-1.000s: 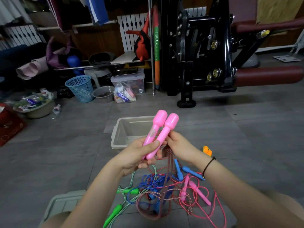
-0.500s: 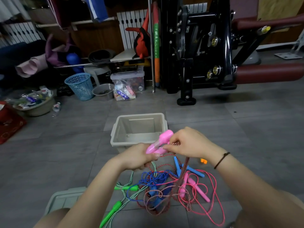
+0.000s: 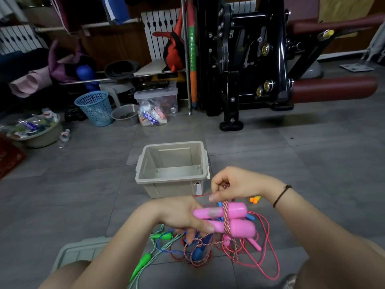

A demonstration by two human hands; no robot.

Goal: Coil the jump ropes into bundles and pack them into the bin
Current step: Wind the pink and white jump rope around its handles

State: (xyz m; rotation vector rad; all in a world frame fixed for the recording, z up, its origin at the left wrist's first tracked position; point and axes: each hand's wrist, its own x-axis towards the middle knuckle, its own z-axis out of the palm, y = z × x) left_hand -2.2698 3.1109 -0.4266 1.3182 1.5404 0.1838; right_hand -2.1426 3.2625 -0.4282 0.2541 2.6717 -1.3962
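Note:
My left hand (image 3: pixel 179 215) grips two pink jump-rope handles (image 3: pixel 233 221), held side by side and lying level, tips to the right. A red-and-white twisted cord (image 3: pixel 225 215) wraps once around both handles. Just above them, my right hand (image 3: pixel 235 184) pinches that cord. More of the cord hangs in loops (image 3: pixel 200 253) below. An empty beige bin (image 3: pixel 173 170) stands on the floor just beyond my hands. On the floor beneath them lie tangled ropes: green handles (image 3: pixel 143 260), a blue rope (image 3: pixel 166 243) and a thin pink rope (image 3: pixel 264 247).
The beige bin lid (image 3: pixel 81 251) lies at lower left beside my knee. An orange piece (image 3: pixel 254 199) lies right of the bin. A black exercise machine (image 3: pixel 250 65) stands behind, with a blue basket (image 3: pixel 94 107), a clear storage box (image 3: pixel 158 101) and a basin (image 3: pixel 35 132) along the back left.
The pink handles went from upright to lying level and lower. My right hand moved above them and brought the cord around both handles. The view dropped, showing the whole bin.

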